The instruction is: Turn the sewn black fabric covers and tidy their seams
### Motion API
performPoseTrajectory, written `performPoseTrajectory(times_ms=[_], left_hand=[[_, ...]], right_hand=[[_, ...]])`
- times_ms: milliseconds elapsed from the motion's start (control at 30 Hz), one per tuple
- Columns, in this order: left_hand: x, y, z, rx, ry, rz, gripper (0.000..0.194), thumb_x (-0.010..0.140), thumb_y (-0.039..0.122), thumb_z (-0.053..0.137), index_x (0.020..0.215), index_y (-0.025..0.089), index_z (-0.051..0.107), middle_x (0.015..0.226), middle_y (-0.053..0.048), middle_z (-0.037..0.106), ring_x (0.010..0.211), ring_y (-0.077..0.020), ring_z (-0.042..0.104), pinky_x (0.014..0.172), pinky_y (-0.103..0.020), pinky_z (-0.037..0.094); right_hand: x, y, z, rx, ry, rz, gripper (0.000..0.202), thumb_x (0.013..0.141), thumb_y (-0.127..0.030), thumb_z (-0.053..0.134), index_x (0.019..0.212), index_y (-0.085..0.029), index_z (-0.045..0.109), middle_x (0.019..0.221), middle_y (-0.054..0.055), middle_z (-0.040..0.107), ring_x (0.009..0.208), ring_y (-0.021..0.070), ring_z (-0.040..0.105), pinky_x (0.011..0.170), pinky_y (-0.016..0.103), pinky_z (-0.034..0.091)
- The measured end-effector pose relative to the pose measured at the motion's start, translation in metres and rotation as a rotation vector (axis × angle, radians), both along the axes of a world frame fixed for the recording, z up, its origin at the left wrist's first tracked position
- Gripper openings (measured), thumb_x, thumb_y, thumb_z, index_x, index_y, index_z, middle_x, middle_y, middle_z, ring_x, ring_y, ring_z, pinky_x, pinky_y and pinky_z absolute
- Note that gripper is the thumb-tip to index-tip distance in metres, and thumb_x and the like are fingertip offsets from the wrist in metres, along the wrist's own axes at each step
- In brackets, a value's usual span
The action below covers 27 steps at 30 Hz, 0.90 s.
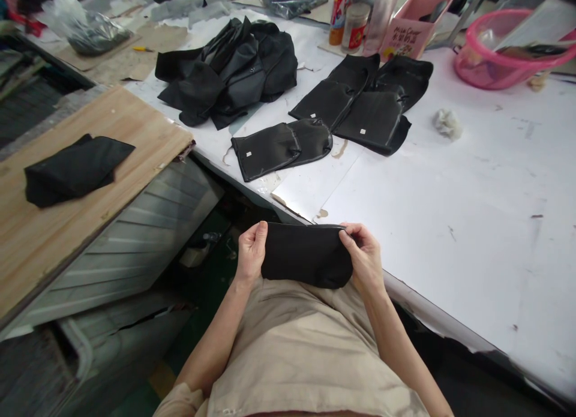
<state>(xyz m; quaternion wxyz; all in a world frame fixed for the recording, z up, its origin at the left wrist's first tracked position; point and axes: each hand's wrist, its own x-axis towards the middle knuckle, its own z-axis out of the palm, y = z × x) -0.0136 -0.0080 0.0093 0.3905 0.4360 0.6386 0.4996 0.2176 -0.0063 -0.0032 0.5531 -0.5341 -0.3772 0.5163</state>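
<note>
Stretched between my two hands is a flat black fabric piece (306, 255) with one rounded end, held above my lap by the table's front edge. My left hand (252, 252) pinches its straight left end, thumb on top. At the rounded right end, my right hand (363, 255) grips the upper corner between thumb and fingers. Beyond them on the white table (459, 225) lie similar black pieces: a pair (270, 150) with a small white tag, and overlapping stacks (369, 120) to the right.
A heap of black material (234, 69) lies further back. On the left, a wooden board (148, 129) carries a folded black piece (76, 168). A pink basket (490, 69), a pink box (416, 27), a jar (356, 30) and a white wad (447, 124) sit at the right and back.
</note>
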Motion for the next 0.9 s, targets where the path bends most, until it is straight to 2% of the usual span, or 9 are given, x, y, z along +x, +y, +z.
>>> performPoseTrajectory(times_ms=[167,367,533,633,800,900], left_hand=[[0.003,0.001,0.002,0.042,0.027,0.016,0.048,0.092,0.052,0.053,0.062,0.019,0.037,0.062,0.003,0.030,0.058,-0.0104,0.030,0.055,-0.024,0.029],[0.002,0.002,0.004,0.067,0.080,0.025,0.045,0.093,0.049,0.054,0.062,0.019,0.040,0.063,0.003,0.032,0.060,-0.0107,0.032,0.057,-0.024,0.032],[0.004,0.001,-0.004,0.039,-0.095,0.073,0.042,0.089,0.049,0.060,0.064,0.018,0.047,0.062,0.003,0.040,0.059,-0.0109,0.039,0.059,-0.023,0.038],[0.004,0.000,-0.009,0.045,-0.129,0.106,0.038,0.087,0.048,0.062,0.066,0.018,0.052,0.063,0.003,0.044,0.060,-0.0110,0.042,0.060,-0.023,0.041],[0.003,-0.001,-0.008,0.016,-0.081,0.095,0.037,0.089,0.048,0.059,0.068,0.018,0.055,0.063,0.002,0.048,0.060,-0.0115,0.046,0.060,-0.024,0.042],[0.003,-0.001,-0.004,0.002,0.009,0.052,0.034,0.092,0.048,0.055,0.078,0.018,0.065,0.071,-0.001,0.059,0.069,-0.0146,0.056,0.064,-0.024,0.045]], right_hand=[[-0.001,-0.002,0.000,0.010,0.054,-0.028,0.018,0.085,-0.033,0.071,0.078,-0.022,0.058,0.096,0.001,0.063,0.093,0.0182,0.056,0.086,0.031,0.039],[0.004,-0.002,0.005,0.043,-0.040,0.080,0.014,0.086,-0.032,0.070,0.080,-0.022,0.062,0.102,0.003,0.064,0.100,0.0201,0.056,0.087,0.031,0.039],[0.001,-0.003,0.003,0.010,0.048,-0.020,0.017,0.084,-0.032,0.072,0.077,-0.022,0.060,0.096,0.002,0.063,0.091,0.0184,0.056,0.083,0.031,0.040],[-0.001,-0.002,0.002,0.008,0.075,-0.039,0.019,0.084,-0.031,0.072,0.076,-0.021,0.059,0.095,0.002,0.063,0.091,0.0184,0.056,0.084,0.032,0.040],[-0.002,-0.002,0.004,0.017,0.047,-0.067,0.022,0.083,-0.032,0.073,0.075,-0.022,0.055,0.094,0.003,0.063,0.092,0.0194,0.057,0.087,0.034,0.042],[-0.003,-0.002,0.007,0.040,0.012,-0.086,0.023,0.083,-0.034,0.072,0.076,-0.022,0.053,0.092,0.003,0.064,0.091,0.0199,0.058,0.087,0.035,0.044]])
